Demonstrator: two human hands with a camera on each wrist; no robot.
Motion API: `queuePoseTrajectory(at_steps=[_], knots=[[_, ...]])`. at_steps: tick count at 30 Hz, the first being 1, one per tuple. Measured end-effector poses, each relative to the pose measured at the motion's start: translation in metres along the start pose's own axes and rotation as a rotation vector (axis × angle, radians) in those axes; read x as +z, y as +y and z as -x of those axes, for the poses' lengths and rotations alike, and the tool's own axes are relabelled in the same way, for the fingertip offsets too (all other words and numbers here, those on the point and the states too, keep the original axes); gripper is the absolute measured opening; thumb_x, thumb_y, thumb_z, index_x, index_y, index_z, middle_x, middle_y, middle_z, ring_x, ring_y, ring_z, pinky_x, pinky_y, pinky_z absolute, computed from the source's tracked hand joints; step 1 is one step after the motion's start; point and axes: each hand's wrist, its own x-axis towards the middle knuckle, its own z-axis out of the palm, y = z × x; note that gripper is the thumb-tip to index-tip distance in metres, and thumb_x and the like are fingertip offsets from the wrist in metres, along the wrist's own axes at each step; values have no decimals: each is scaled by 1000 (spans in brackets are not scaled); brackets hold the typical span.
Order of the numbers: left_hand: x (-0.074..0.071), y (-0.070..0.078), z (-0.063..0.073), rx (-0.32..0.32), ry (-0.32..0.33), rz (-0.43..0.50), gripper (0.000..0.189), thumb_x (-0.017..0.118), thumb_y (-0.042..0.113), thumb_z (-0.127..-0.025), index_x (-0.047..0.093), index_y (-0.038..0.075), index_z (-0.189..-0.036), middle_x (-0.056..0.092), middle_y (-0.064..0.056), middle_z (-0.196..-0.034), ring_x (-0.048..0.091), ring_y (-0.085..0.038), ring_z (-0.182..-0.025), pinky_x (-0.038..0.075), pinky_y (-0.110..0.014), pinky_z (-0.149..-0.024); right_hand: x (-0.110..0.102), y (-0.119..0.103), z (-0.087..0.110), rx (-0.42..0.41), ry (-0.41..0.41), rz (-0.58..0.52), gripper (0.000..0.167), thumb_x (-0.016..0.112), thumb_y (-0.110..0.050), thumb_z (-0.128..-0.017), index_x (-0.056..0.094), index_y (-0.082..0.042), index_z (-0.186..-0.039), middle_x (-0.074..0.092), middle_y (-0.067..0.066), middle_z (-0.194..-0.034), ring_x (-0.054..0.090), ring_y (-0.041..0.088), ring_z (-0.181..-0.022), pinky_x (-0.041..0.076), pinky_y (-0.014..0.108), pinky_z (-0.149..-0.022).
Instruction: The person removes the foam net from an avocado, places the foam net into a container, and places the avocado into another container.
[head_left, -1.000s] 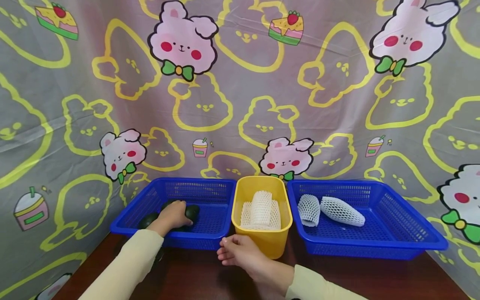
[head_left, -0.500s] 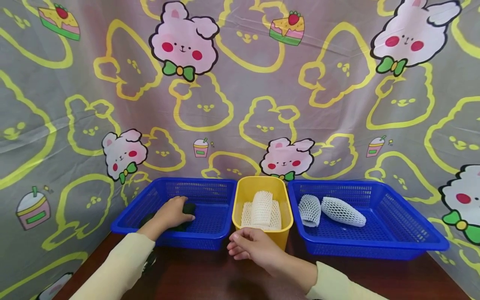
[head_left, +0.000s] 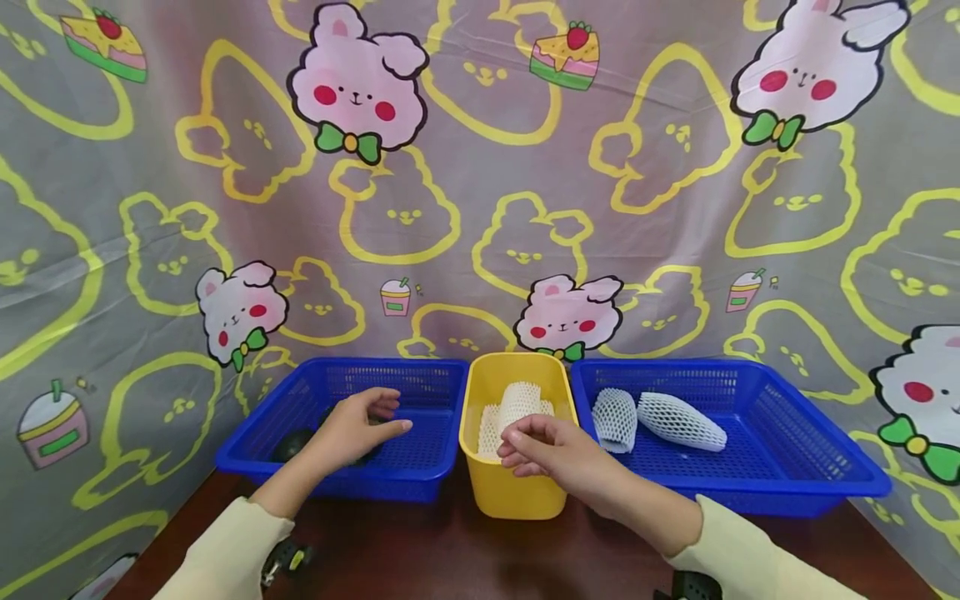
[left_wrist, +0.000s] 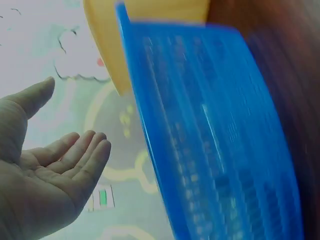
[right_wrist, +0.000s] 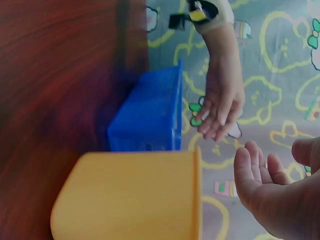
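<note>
My left hand (head_left: 351,429) hovers over the left blue basket (head_left: 431,472), thumb and fingers apart, holding nothing. Dark green rounded things (head_left: 292,444) lie in that basket, partly hidden behind the hand; their kind cannot be told. In the left wrist view the left palm (left_wrist: 55,195) is bare. My right hand (head_left: 570,458) is in front of and above the yellow bin (head_left: 521,492), fingers slightly bent and nothing in them. White foam net sleeves (head_left: 519,402) stand inside the bin, partly covered by the right hand.
A second blue basket (head_left: 795,479) stands right of the bin, with two white foam-netted pieces (head_left: 682,421) in it; whether they contain anything is unclear. All three containers stand on a dark red-brown table (head_left: 420,550). A patterned curtain (head_left: 465,167) hangs behind.
My left hand has come up off the dark green things, its fingers spreading without any of them. The right hand has moved right and up, from the bin's front left to over its front rim.
</note>
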Motion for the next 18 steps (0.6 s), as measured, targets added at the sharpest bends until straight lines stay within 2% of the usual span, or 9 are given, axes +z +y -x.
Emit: queuePoseTrajectory(at_steps=[4,9,13,18], knots=[[10,15,10,39,-31,129,46,75,30,-86,63,2,-120,68,-7,-107,64,-24,-98,53,-41,-81,-14,-6,5,-11,21,60,39,56,-26,-100,55,9,-116,66,13,-103,65,30,-102,52,36,-86],[24,33,17,103,-103,247,40,74,25,-87,63,1,-117,68,-9,-108,64,-23,-97,53,-37,-84,-32,-11,9,-12,29,103,41,56,-27,-100,53,9,-120,65,12,-107,64,27,-104,51,38,-88],[35,47,21,134,-156,321,38,73,21,-88,63,0,-118,67,-10,-108,64,-22,-98,52,-34,-85,-47,-12,12,-20,47,135,41,55,-26,-100,52,9,-121,64,14,-109,63,27,-104,51,38,-89],[52,66,21,150,-220,420,37,72,17,-89,63,1,-120,67,-7,-108,63,-20,-98,50,-30,-85,-66,-12,14,-3,115,201,39,57,-25,-99,55,8,-120,66,14,-109,64,26,-103,52,38,-88]])
